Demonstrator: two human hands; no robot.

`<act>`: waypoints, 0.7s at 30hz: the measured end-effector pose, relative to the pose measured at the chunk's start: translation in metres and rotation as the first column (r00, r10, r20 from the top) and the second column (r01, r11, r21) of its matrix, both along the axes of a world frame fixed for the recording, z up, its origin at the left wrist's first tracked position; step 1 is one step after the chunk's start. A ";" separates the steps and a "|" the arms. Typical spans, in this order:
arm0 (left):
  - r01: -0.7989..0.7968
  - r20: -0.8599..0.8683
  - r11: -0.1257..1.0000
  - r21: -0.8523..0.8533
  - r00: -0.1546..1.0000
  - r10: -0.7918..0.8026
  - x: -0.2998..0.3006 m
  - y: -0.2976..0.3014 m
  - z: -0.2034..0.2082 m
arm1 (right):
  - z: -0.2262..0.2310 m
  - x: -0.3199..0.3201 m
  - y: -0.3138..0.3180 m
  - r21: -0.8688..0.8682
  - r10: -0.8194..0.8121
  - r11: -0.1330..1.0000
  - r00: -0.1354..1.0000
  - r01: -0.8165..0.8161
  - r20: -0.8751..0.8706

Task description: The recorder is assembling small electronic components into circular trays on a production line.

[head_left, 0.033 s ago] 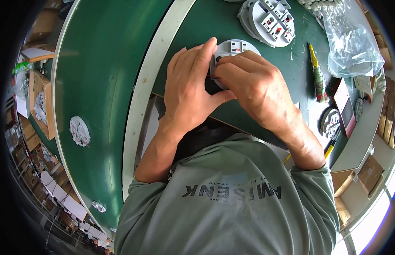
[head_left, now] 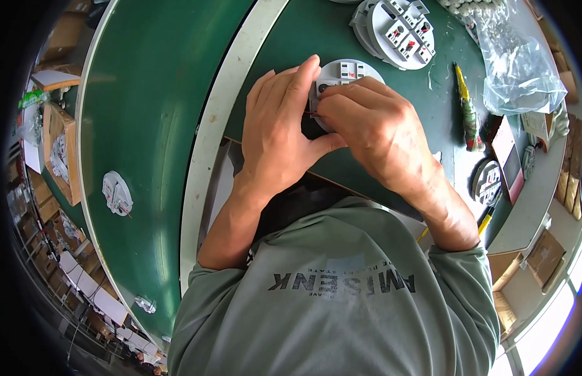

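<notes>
1 grey disc (head_left: pixel 336 74), apparently held between left hand (head_left: pixel 273 125) and right hand (head_left: pixel 374 122).

Matt plastic disc (head_left: pixel 342 77) under the fingers (head_left: pixel 295 89), smooth plastic discs (head_left: pixel 385 30) beyond them, crinkled glossy clear plastic bag (head_left: pixel 518 78) to their right, smooth glossy green surface (head_left: pixel 147 119) left of them, matt cloth shirt (head_left: pixel 347 250) below.

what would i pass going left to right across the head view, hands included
Open cardboard box → loose white round piece on the green surface → left hand → right hand → yellow and green tool → brown carton at lower right
</notes>
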State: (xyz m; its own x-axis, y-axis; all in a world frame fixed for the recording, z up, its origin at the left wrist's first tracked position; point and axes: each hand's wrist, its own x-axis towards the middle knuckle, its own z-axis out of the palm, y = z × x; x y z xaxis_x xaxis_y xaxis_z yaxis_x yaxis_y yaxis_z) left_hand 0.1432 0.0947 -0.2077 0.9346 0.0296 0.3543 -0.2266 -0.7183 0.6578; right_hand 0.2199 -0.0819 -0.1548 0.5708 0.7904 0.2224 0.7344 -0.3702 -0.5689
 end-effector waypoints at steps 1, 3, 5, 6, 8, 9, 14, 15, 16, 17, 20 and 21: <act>-0.002 0.000 1.000 0.003 1.000 0.002 0.001 -0.001 0.001 | -0.002 0.000 -0.001 0.001 -0.001 1.000 1.000 0.001 -0.001; -0.009 0.003 1.000 0.010 1.000 0.009 0.001 -0.003 0.004 | -0.006 -0.001 -0.004 0.036 -0.004 0.999 1.000 0.005 -0.026; -0.017 0.001 1.000 0.003 1.000 0.017 0.001 -0.004 0.002 | -0.009 0.000 -0.006 0.057 -0.001 0.998 0.999 0.003 -0.034; -0.023 -0.003 1.000 -0.007 1.000 0.023 0.001 -0.004 0.000 | -0.010 0.001 -0.006 0.083 0.002 0.997 1.000 0.001 -0.025; -0.032 -0.004 0.999 -0.014 0.999 0.032 0.002 -0.004 -0.001 | -0.012 0.002 -0.006 0.135 0.007 0.991 1.000 -0.006 -0.007; -0.027 0.002 0.999 -0.020 1.000 0.027 0.002 -0.004 0.000 | -0.011 0.003 -0.008 0.138 0.011 0.990 1.000 -0.011 -0.004; -0.017 0.012 1.000 -0.006 1.000 0.017 0.000 -0.005 0.001 | -0.006 0.006 -0.014 0.147 0.025 0.989 0.996 -0.012 -0.091; -0.015 0.010 1.000 0.005 1.000 0.015 0.000 -0.005 0.002 | -0.005 0.004 -0.012 0.132 0.012 0.991 0.998 -0.003 -0.069; -0.013 0.013 1.000 0.007 1.000 0.013 0.000 -0.004 0.001 | -0.005 0.003 -0.011 0.116 -0.001 0.993 0.999 0.007 -0.048; -0.011 0.018 1.000 0.000 1.000 0.011 0.000 -0.004 0.000 | -0.003 0.002 -0.011 0.118 -0.004 0.993 0.999 0.010 -0.045; -0.008 0.031 1.000 -0.014 0.999 0.008 0.001 -0.004 -0.001 | 0.005 0.003 -0.013 0.076 -0.037 0.996 0.986 0.049 -0.163; -0.014 0.040 1.000 -0.005 0.999 0.014 0.001 -0.005 -0.001 | 0.008 0.004 -0.015 0.076 -0.038 0.996 0.986 0.051 -0.160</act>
